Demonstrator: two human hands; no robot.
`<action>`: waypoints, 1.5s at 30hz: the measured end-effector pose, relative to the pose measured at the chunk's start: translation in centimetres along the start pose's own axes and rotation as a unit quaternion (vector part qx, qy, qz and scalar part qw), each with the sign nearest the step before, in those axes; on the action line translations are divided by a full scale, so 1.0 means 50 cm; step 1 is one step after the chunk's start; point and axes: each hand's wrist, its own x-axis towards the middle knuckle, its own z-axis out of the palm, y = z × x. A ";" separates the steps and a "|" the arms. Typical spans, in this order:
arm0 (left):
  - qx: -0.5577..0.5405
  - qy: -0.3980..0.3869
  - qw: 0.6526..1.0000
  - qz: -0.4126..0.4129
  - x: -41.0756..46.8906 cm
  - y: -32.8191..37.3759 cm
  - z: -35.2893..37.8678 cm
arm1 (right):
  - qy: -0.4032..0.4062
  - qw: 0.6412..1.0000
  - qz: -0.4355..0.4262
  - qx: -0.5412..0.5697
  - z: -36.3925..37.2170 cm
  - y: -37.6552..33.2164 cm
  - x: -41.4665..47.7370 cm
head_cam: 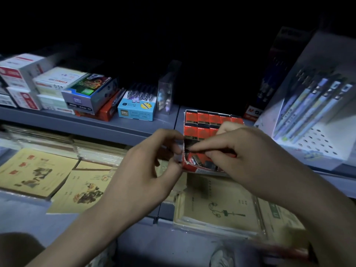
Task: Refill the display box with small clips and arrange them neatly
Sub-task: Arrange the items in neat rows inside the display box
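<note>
Right hand [250,157]: fingers curled, index finger extended to the left, pinching a thin dark-and-red pack [212,151] edge-on. The light is low, so what the item is remains a judgement. The hand hangs over the open front section of the box [204,170].

Left hand [152,166]: thumb and fingertips pinch the near-left corner wall of the box, steadying it.

Box: red, standing on the shelf [96,120] with its front edge at the shelf lip. The two rear rows hold upright packs [202,118] set side by side. The front section is only partly filled; a few items [200,160] lie tilted in it.

Step in hand: seating one pack in the front row. The refill looks about two-thirds done.

Next move:
- Lower the pack upright against the left wall, flush with the row behind.
- Keep the corner braced, as the wall there looks torn.
- Stand the tilted items upright before adding more.

Nearby: a pen rack [317,132] just right of the box; notebooks [38,170] on the level below.
</note>
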 end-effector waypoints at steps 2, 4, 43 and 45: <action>-0.014 0.002 1.000 -0.013 -0.005 0.001 0.008 | -0.011 1.000 0.015 -0.011 -0.008 0.006 0.000; -0.058 0.008 0.997 -0.044 -0.009 0.003 0.017 | 0.000 0.999 0.025 -0.020 -0.020 0.012 -0.002; -0.371 0.020 0.890 -0.264 -0.016 0.028 0.066 | 0.031 0.939 0.327 0.096 0.002 -0.088 0.050; -0.379 0.026 0.886 -0.265 -0.017 0.027 0.068 | 0.036 0.941 0.319 0.106 -0.010 -0.087 0.040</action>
